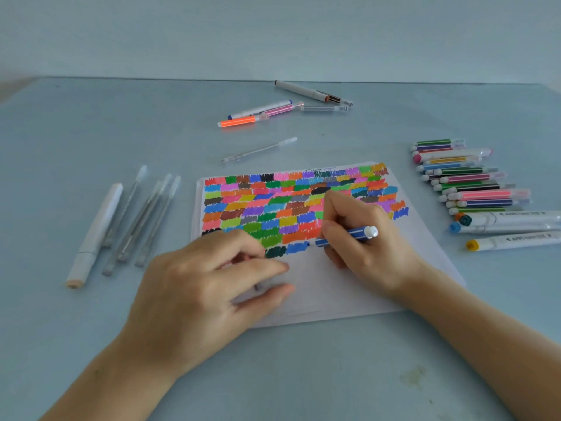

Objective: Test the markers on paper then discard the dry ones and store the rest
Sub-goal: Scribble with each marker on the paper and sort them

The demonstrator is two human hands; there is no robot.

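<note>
A white paper sheet (349, 287) lies in the middle of the table, its upper part filled with many coloured scribble patches. My right hand (361, 238) grips a blue striped marker (349, 235) whose tip touches the paper beside a fresh blue patch (297, 247). My left hand (209, 287) rests on the paper's lower left part, its fingers curled over a small dark thing that is mostly hidden. A row of coloured markers (473, 183) lies stacked at the right.
At the left lie a thick white marker (94, 235) and several clear pens (142, 220). Further back are an orange marker (239, 121), a pink one, white pens (312, 92) and a clear pen (258, 150). Three thick white markers (513, 229) lie at the right.
</note>
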